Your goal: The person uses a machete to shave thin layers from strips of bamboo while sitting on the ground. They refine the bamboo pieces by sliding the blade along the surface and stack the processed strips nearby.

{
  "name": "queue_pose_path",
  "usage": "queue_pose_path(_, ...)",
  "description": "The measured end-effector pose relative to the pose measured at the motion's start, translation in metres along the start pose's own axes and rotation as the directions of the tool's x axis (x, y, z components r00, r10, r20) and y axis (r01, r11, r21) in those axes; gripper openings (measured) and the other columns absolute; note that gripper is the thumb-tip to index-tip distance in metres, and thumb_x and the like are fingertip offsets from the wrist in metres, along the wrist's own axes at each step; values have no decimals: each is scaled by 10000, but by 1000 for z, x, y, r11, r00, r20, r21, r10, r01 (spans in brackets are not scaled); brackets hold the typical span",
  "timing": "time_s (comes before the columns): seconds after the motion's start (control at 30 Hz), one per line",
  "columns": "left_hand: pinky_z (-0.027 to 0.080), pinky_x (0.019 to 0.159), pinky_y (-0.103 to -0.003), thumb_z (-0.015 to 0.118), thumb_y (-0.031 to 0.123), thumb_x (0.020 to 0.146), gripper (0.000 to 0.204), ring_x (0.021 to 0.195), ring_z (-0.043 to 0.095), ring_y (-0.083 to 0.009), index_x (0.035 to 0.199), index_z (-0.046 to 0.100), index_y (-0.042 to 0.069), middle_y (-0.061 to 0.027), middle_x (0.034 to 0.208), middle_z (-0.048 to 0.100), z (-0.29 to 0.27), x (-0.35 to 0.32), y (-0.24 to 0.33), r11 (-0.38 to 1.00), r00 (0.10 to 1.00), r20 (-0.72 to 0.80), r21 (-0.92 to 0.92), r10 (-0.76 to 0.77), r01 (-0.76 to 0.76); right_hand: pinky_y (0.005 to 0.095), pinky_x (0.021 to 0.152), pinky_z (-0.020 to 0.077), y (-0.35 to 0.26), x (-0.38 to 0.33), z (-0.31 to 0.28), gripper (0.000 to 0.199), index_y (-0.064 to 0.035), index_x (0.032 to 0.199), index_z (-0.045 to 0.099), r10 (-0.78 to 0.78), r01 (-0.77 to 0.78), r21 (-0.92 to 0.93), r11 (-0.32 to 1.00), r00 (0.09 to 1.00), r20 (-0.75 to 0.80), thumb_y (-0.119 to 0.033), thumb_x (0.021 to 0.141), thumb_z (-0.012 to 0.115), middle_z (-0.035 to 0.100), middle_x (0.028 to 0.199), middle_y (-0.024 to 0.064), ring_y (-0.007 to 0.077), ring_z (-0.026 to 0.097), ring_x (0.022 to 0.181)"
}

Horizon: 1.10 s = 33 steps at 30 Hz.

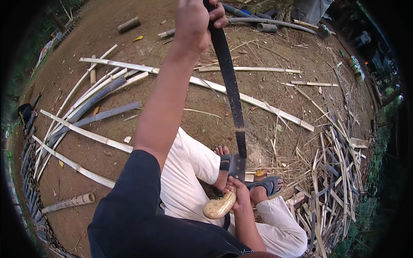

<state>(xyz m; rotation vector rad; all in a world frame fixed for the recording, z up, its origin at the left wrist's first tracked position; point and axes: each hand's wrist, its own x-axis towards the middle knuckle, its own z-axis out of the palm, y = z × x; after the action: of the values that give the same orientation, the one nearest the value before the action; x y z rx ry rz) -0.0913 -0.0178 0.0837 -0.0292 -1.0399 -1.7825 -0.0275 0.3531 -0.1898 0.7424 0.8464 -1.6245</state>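
Brown earth [142, 49] spreads under the work, littered with split bamboo. A long pale bamboo strip [258, 101] crosses it from 10 o'clock to 3 o'clock, a dark bamboo pole [92, 99] lies among paler lengths between 9 and 10, and a tangled pile of slats [331, 185] fills 4 o'clock, within easy reach of the right side, perhaps for convenience.

The dark bamboo strip [230, 81] in hand runs from 12 o'clock down toward 5, standing steeply in front of the person, with a pale band near its lower end. That end overlaps the knife blade [237, 167]; whether the edge has bitten in, I cannot tell. Holding the strip by its far end probably steadies it and keeps those fingers well clear of the edge.

The left hand [193, 23] is at 12 o'clock, partly cut by the frame, its fingers curled around the strip; the arm reaches up only slightly bent. At 5 o'clock, the right hand [241, 195] is low between the legs, its fingers wrapped around the bulbous wooden handle [217, 208], close to the blade's base, likely for firmer control.
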Motion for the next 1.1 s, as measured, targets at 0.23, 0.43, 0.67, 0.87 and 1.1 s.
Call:
queue_pose_path(0.23, 308, 375, -183, 313, 202, 1083, 263, 484, 359, -35, 1155, 447, -13, 28, 733, 423, 84, 80, 115, 937, 798, 529, 324, -291, 127, 292, 501, 441, -7, -2, -25, 130, -70, 839, 490, -222, 242, 60, 968, 946, -234, -84, 932, 579, 450, 674, 16, 117, 468, 567)
queue_pose_path(0.43, 321, 336, -187, 374, 309, 1079, 276, 407, 350, -21, 1093, 494, 60, 32, 695, 482, 53, -46, 26, 449, 419, 218, 659, -882, 603, 311, 442, 441, -61, -29, 14, 268, -90, 938, 462, -748, 686, -301, 662, 634, -199, -316, 1007, 590, 497, 671, 16, 146, 509, 500)
queue_pose_path(0.67, 307, 312, -238, 340, 289, 1089, 283, 373, 339, -69, 1115, 480, 44, -15, 672, 482, -39, -249, -87, -212, -205, -73, 534, -976, 819, 256, 604, 450, -93, -57, -2, 165, 21, 1113, 575, -883, 726, -684, 73, 366, 294, -92, 993, 563, 615, 716, 55, 97, 575, 610)
queue_pose_path(0.87, 389, 325, -227, 482, 232, 1033, 280, 418, 538, -131, 1213, 406, 31, -62, 725, 536, -53, -319, -150, -386, -302, -241, 536, -922, 751, 450, 695, 500, -98, -73, -40, 616, -199, 1418, 525, -654, 222, -874, -432, 590, 473, -86, 822, 634, 670, 906, 180, 359, 647, 771)
queue_pose_path(1.1, 496, 865, -432, 727, 218, 864, 533, 1019, 605, -372, 1232, 438, -38, -228, 1146, 585, -84, -347, -120, 106, 514, 139, 990, -847, -94, 492, 690, 518, -69, -29, -55, 575, -165, 1374, 554, -540, 68, -859, -507, 752, 378, -174, 811, 670, 693, 817, 188, 376, 680, 779)
